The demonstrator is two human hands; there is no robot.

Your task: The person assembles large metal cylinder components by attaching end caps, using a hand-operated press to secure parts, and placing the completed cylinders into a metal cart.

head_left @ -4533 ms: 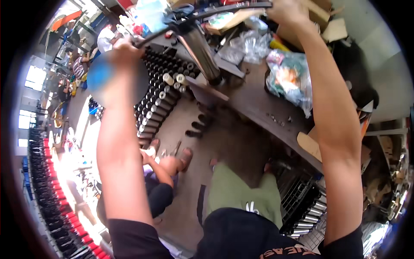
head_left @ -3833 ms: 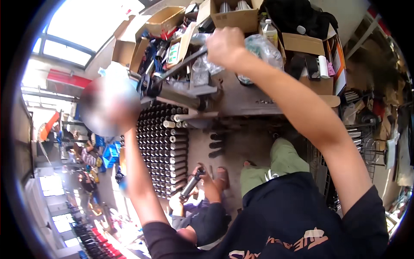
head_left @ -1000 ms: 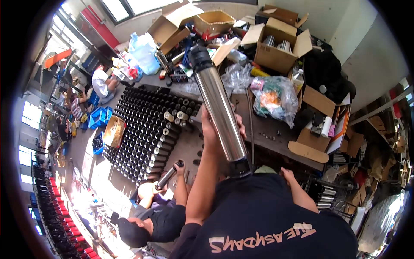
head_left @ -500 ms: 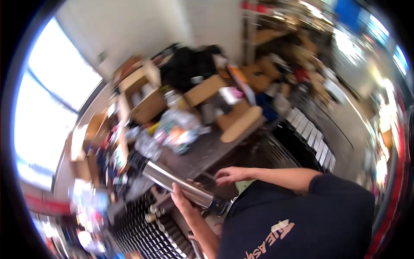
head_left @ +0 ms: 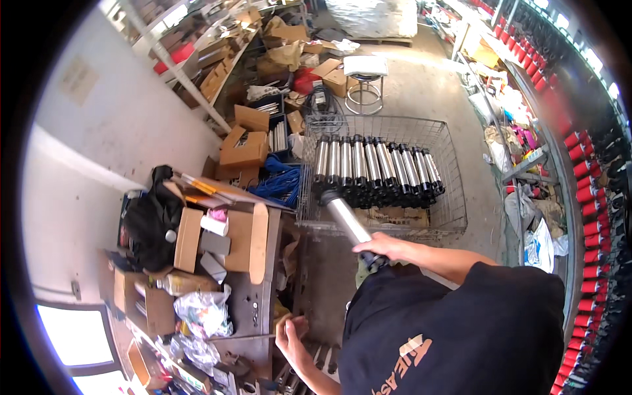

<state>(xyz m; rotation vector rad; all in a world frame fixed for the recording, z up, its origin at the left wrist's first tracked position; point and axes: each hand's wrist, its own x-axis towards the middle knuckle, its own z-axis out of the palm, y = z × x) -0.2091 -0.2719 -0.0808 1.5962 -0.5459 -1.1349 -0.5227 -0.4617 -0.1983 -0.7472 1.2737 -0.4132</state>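
1. Dark shirt point(head_left: 461, 316), four o'clock: pale, stylised lettering point(head_left: 413, 354) toward five o'clock, partly lost in folds.
2. Right hand point(head_left: 385, 246), four o'clock: fingers wrapped around a cylinder point(head_left: 347, 220) near its lower end.
3. That cylinder sits just off centre, tilted toward eleven o'clock: bright silver body, black fittings at both ends; any marking is too small to tell.
4. Left hand point(head_left: 291, 331), six o'clock: holding nothing, fingers loosely curled, near a thin rod point(head_left: 247, 338).
5. Wire basket point(head_left: 454, 174), two o'clock: a row of similar silver, black-ended tubes point(head_left: 359, 161).

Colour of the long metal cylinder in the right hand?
The long metal cylinder is shiny silver with black ends; it shows best in the head view.
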